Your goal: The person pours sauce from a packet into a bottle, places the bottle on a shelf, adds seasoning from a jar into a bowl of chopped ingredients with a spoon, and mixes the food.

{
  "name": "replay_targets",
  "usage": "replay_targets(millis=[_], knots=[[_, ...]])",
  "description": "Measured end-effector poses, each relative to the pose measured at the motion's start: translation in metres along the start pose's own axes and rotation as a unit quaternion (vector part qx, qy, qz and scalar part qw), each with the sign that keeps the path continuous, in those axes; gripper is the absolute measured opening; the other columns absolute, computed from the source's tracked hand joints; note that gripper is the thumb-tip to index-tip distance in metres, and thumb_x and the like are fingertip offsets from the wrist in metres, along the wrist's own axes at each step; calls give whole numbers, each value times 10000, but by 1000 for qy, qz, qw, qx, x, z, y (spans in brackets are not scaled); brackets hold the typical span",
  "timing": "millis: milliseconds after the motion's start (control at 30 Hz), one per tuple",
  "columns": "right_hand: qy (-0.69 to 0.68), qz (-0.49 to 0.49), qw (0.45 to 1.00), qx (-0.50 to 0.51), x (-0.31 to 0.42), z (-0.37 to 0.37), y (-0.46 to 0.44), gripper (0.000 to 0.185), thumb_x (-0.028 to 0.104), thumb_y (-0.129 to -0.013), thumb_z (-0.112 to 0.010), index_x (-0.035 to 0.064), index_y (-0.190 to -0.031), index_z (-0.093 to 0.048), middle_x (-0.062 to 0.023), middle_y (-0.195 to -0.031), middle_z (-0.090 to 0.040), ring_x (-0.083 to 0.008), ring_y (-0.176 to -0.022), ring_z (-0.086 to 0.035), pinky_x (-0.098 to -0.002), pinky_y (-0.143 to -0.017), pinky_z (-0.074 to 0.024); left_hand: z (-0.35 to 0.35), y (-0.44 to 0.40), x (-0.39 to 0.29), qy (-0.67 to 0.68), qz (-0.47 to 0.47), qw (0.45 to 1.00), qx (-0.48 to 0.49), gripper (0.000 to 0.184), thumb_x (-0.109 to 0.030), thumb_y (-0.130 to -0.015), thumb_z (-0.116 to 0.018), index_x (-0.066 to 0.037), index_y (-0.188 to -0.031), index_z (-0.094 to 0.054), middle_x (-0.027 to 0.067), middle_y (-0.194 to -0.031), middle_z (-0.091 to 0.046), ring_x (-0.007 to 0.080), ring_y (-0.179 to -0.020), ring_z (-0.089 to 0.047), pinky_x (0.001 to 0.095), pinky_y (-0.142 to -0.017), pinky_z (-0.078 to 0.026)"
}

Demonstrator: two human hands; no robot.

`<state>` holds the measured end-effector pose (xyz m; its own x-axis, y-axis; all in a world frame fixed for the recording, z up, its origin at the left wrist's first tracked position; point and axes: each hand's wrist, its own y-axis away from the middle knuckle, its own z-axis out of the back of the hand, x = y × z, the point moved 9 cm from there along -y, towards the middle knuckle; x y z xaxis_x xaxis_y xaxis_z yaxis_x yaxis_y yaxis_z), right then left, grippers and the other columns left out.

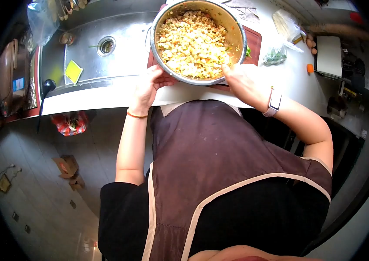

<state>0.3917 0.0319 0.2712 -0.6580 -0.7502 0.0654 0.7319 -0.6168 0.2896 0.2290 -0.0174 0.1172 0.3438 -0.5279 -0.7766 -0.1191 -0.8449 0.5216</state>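
A large metal bowl (154, 32) full of a chopped yellow and brown food mixture (193, 45) sits over a reddish-brown cutting board (252, 41) at the counter's edge. My left hand (151, 85) grips the bowl's lower left side, its fingers partly hidden under the rim. On the lower right, my right hand (243, 81) holds the rim, with the thumb on top and the other fingers out of sight. Green leaves (248, 52) show beside the bowl on the board.
Left of the bowl lies a metal sink (121, 30) with a drain and a yellow-green sponge cloth (74, 71). A black ladle (48, 86) rests at the far left. Plastic bags (285, 26), eggs (310, 43) and an orange piece (309, 68) are on the right.
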Motion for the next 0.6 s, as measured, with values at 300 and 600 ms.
replay_targets(millis=[300, 600], knots=[[85, -79, 991, -62, -68, 42, -24, 128, 39, -706, -516, 22, -642, -625, -161, -643, -615, -282, -607, -637, -355, -528, -514, -15, 13, -8, 143, -70, 987, 18, 295, -297, -949, -468, -28, -929, -587, 97, -839, -652, 161, -754, -637, 265, -715, -508], [-381, -293, 832, 277, -98, -56, -23, 125, 35, -738, -559, -2, -757, -678, 10, -501, -461, -79, -395, -390, -239, -355, -298, -26, 18, -3, 129, -61, 990, 24, 264, -256, -946, -484, -14, -911, -585, 97, -853, -660, 158, -775, -643, 266, -723, -511]])
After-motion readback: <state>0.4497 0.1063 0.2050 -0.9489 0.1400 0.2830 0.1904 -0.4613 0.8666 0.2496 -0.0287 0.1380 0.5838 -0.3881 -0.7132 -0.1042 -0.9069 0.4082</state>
